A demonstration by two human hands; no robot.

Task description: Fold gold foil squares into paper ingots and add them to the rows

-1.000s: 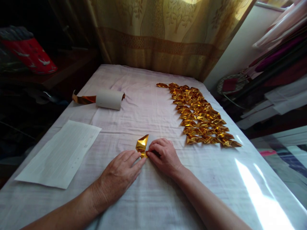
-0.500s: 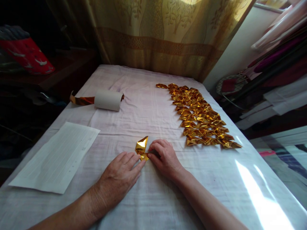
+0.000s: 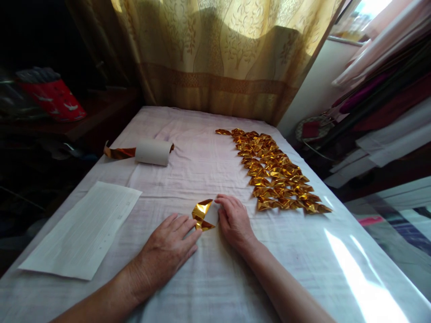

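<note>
I have the creased gold foil piece (image 3: pixel 202 210) at lower centre of the frame, on the cloth-covered worktop (image 3: pixel 195 172). My left hand (image 3: pixel 166 242) touches its lower left edge (pinching or merely resting, I can't tell). My right hand (image 3: pixel 235 223) sits just beside it, fingers loosely bent, open and apart from the foil. Folded gold pieces (image 3: pixel 274 172) stand in rows right of centre.

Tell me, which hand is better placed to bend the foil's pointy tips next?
Probably the right hand: it seems free and sits just beside the tips, on the side they point to. The left hand touches the foil's other side, perhaps steadying it.
</note>
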